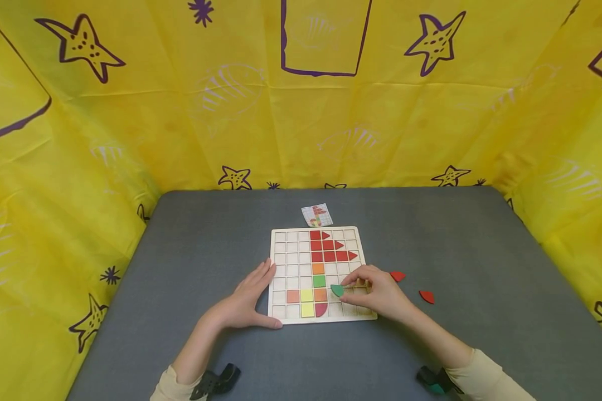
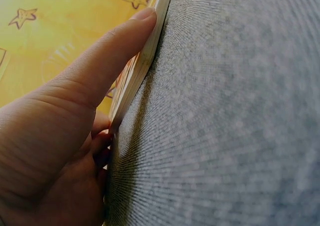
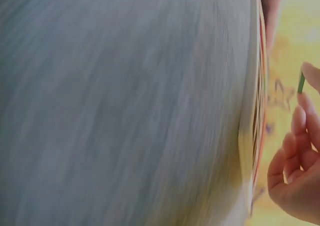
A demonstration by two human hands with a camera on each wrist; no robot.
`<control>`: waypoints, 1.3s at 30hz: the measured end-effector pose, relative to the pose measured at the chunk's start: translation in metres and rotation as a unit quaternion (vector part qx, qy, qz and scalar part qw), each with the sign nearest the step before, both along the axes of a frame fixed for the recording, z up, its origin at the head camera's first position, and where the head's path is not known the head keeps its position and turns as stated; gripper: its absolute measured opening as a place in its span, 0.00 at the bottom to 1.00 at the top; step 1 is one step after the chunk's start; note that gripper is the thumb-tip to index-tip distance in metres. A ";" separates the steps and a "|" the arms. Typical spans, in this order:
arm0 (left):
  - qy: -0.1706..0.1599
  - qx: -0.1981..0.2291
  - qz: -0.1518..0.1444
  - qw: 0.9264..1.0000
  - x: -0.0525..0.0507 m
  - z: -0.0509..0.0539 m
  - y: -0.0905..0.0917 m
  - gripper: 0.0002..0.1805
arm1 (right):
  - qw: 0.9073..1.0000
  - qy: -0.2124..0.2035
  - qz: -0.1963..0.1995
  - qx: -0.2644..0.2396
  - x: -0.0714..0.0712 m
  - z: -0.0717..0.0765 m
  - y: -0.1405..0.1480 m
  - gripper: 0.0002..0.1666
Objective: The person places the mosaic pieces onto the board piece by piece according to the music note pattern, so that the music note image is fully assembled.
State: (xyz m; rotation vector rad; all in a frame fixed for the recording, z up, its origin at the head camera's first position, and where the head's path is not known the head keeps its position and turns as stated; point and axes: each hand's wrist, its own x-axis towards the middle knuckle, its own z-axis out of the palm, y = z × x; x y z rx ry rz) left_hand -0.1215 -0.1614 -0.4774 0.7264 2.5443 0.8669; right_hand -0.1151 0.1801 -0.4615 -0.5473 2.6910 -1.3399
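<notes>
A square wooden grid board (image 1: 290, 253) lies on the table, with red, orange, green and yellow tiles set in some of its cells. My left hand (image 1: 247, 298) rests against the board's left side, fingers fairly straight along the edge and thumb (image 2: 107, 56) at the near corner. Over the lower right cells, my right hand (image 1: 376, 289) pinches a green quarter-circle tile (image 1: 337, 290) between thumb and fingers. In the right wrist view that tile (image 3: 301, 82) shows edge-on, held above the board. A dark red quarter-circle tile (image 1: 320, 309) sits in the bottom row.
Two loose red pieces, one nearer the board (image 1: 397, 276) and one farther right (image 1: 426, 297), lie on the grey table (image 1: 205, 234). Behind the board is a small pattern card (image 1: 317, 215). Yellow cloth (image 1: 261, 128) with starfish drawings encloses the back and sides.
</notes>
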 end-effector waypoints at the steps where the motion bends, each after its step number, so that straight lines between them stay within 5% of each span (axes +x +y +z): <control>1: 0.001 0.000 0.000 1.000 0.000 0.000 0.000 0.68 | 1.000 0.004 0.009 -0.002 0.001 -0.001 -0.006 0.16; 10: 0.001 -0.002 0.000 1.000 0.001 0.002 0.000 0.67 | 0.994 0.056 0.082 0.038 0.005 -0.005 -0.061 0.14; 20: 0.009 0.007 -0.008 1.000 0.001 0.001 -0.001 0.67 | 0.972 0.160 0.093 0.144 0.008 -0.004 -0.090 0.16; 32: 0.014 0.007 -0.008 1.000 0.000 0.002 -0.001 0.67 | 0.960 0.202 0.118 0.153 0.004 -0.001 -0.100 0.12; 39: 0.014 0.008 -0.008 1.000 0.000 0.002 -0.001 0.67 | 0.963 0.174 0.121 0.169 0.004 -0.001 -0.101 0.12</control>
